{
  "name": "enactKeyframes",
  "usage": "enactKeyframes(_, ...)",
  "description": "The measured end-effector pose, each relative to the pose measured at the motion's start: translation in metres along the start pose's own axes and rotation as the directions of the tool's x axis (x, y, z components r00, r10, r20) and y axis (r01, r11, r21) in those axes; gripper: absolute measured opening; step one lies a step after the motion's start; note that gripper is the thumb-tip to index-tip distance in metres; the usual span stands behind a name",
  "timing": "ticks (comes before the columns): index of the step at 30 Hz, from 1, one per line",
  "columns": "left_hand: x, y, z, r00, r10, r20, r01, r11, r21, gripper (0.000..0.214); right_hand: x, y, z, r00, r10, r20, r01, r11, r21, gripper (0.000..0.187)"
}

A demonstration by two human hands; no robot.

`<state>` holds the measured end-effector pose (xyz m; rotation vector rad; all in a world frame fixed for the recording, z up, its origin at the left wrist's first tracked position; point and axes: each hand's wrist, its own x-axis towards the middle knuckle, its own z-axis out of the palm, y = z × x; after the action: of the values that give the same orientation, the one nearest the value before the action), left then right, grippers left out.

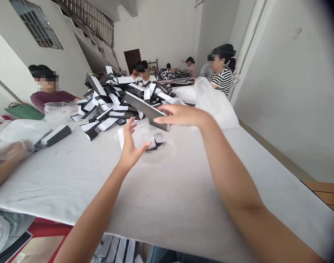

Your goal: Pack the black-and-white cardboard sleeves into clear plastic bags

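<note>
Your right hand (181,116) grips a flat dark-grey strip (145,110); your open left hand (131,146) nears a clear plastic bag (143,136). A black-and-white strip heap (120,96) remains.

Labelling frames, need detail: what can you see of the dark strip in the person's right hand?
The dark grey strip is long, flat and stiff-looking, with a matte face; its material cannot be told. It is held tilted above the white-covered table, its far end toward the heap of black-and-white strips, its near end under the fingers of the right hand. Nothing else seems to touch it.
</note>
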<state>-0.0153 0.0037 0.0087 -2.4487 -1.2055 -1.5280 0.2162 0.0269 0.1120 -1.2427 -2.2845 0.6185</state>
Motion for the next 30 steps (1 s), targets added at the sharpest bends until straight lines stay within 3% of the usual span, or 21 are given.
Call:
enactKeyframes(3,-0.01,-0.004,-0.002,0.987,-0.111,0.117,0.086,0.976,0.201,0.081,-0.047,-0.003,-0.036,0.98,0.2,-0.009,-0.197,0.95,-0.241,0.054)
enactKeyframes(5,-0.011,-0.007,-0.002,0.982,-0.182,0.051,0.159,0.943,0.293,0.048,-0.078,-0.01,-0.05,0.966,0.25,-0.07,-0.259,0.914,-0.311,0.053)
enactKeyframes(7,-0.008,-0.011,-0.002,0.976,-0.209,-0.056,0.217,0.938,0.27,0.019,-0.101,-0.021,-0.052,0.955,0.27,-0.123,-0.296,0.887,-0.354,0.052)
enactKeyframes(10,0.005,-0.018,-0.007,0.954,-0.256,-0.157,0.278,0.95,0.14,0.01,-0.112,-0.04,-0.037,0.962,0.255,-0.095,-0.271,0.872,-0.407,0.044)
enactKeyframes(13,0.027,-0.021,-0.016,0.929,-0.319,-0.187,0.339,0.937,0.085,0.009,-0.096,-0.056,-0.011,0.983,0.175,0.057,-0.133,0.888,-0.44,0.025)
enactKeyframes(15,0.042,-0.02,-0.021,0.922,-0.335,-0.192,0.358,0.929,0.095,0.005,-0.076,-0.063,0.008,0.975,0.188,0.116,-0.116,0.882,-0.456,0.02)
enactKeyframes(18,0.054,-0.015,-0.021,0.919,-0.345,-0.189,0.364,0.929,0.074,0.006,-0.04,-0.066,0.036,0.971,0.212,0.112,-0.143,0.887,-0.439,0.025)
enactKeyframes(22,0.044,-0.006,-0.009,0.941,-0.282,-0.188,0.299,0.952,0.069,0.011,-0.003,-0.058,0.064,0.959,0.282,0.044,-0.25,0.905,-0.345,0.035)
enactKeyframes(26,0.03,-0.007,-0.004,0.942,-0.23,-0.243,0.261,0.96,0.103,0.015,0.003,-0.049,0.063,0.945,0.324,0.047,-0.285,0.886,-0.365,0.037)
enactKeyframes(30,0.027,-0.013,-0.006,0.909,-0.321,-0.265,0.334,0.943,0.004,0.016,-0.006,-0.041,0.044,0.963,0.257,-0.075,-0.266,0.884,-0.385,0.036)
